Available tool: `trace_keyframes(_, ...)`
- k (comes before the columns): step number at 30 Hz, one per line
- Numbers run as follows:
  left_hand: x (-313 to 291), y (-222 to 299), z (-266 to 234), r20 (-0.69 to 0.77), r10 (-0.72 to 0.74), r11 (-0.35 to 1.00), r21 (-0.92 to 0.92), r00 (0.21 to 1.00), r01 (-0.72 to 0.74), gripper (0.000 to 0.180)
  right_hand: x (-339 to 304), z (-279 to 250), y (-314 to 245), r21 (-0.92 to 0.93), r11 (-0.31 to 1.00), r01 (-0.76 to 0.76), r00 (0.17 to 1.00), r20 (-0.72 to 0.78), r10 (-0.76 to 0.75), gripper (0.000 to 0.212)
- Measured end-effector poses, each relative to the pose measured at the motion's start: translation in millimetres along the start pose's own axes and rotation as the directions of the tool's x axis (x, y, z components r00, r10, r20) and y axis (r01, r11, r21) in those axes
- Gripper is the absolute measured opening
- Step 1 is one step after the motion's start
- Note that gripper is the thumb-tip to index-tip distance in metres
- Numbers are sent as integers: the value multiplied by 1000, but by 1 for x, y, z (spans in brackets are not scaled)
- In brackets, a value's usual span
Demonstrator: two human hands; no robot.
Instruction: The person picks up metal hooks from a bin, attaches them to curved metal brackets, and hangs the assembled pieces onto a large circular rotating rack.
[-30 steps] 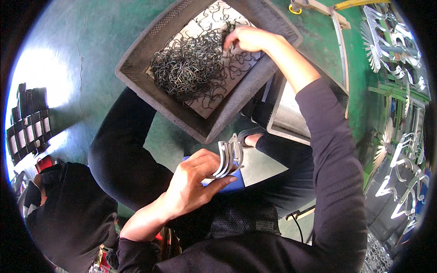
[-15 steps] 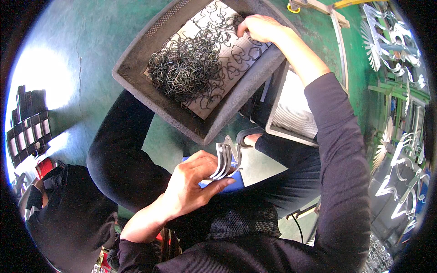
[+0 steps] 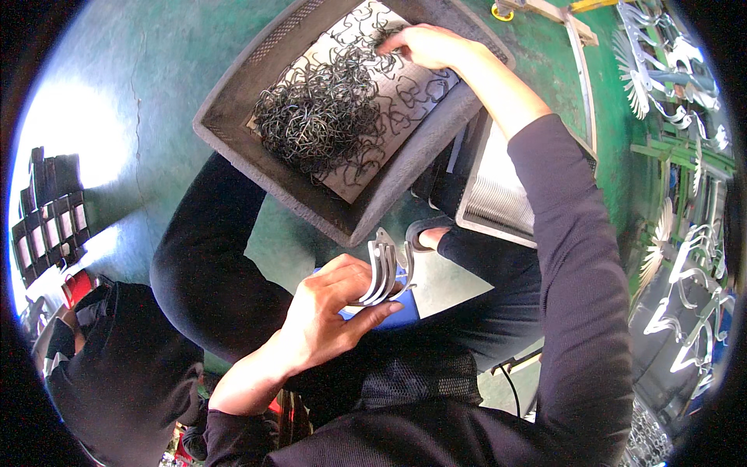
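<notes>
Right hand [image 3: 426,45] is up in the grey tray [image 3: 233,117], fingertips down among the loose wire hooks [image 3: 323,117] at the far side of the tangled heap; its grip looks pinched on a hook or two, though the fingers hide exactly what it has. The tray sits tilted on the green floor [image 3: 156,70] just ahead of the knees, a judgement here: close enough that one arm reaches it without leaning. A pale sheet lines the tray bottom, so the dark hooks show up clearly against it.

Nearer than the tray, over the lap, the left hand [image 3: 331,311] keeps a closed grip on a fanned stack of hangers [image 3: 383,268], thumb on top and fingers curled beneath, their ends pointing up toward the tray. Held like that, I'd say, they stay squared and ready while the other hand fetches. The hangers look pale grey, flat and curved, all nested alike. A blue piece [image 3: 393,307] shows under them.

Right of the tray stands a grey crate [image 3: 498,202], and beyond it racks of hangers [image 3: 685,257]
</notes>
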State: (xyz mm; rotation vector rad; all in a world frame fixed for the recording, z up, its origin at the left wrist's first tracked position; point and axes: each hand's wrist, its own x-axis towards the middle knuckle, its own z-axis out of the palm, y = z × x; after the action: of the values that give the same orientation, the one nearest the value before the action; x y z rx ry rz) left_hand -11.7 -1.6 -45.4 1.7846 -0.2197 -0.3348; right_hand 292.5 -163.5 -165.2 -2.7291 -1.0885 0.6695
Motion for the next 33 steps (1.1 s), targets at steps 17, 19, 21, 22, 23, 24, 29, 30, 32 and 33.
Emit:
trace_keyframes(17, -1, -2, 0, 27, 15, 1000, -13, 1000, -14, 21, -27, -14, 6, 106, 992, -68, 996, 68, 61, 40)
trace_keyframes(19, -1, -2, 0, 33, 11, 1000, -13, 999, -11, 21, -25, -18, 3, 170, 975, -141, 965, 245, 96, 38)
trace_keyframes(21, 0, -2, 0, 31, 5, 1000, -11, 1000, -5, 20, -23, -17, -1, 229, 973, -16, 944, 326, -61, 34)
trace_keyframes(22, 0, -2, 0, 28, 7, 1000, -14, 1000, -7, 20, -23, -15, -4, 144, 984, -109, 896, 443, 34, 33)
trace_keyframes(23, 1, -1, 1, 30, 13, 1000, -17, 999, -12, 20, -22, -5, 6, 106, 994, -21, 917, 399, -23, 34)
trace_keyframes(24, 1, -1, 1, 29, 13, 1000, -17, 1000, -12, 20, -20, 3, 8, 67, 995, 70, 929, 359, -90, 35)
trace_keyframes(29, 0, -1, 0, 30, -3, 1000, -24, 1000, 3, 20, -20, -3, 10, 54, 998, -13, 987, 160, 4, 53)
trace_keyframes(30, 0, -1, 0, 30, 1, 1000, -20, 1000, 0, 20, -20, -6, 8, 56, 997, -49, 978, 205, 36, 52)
trace_keyframes(32, 0, -1, -1, 34, 5, 1000, -22, 999, -5, 20, -22, 0, 8, 68, 998, -1, 965, 262, -16, 44)
trace_keyframes(33, -1, -2, 0, 36, 8, 1000, -24, 999, -7, 20, -24, 2, 7, 89, 996, 2, 946, 322, -31, 39)
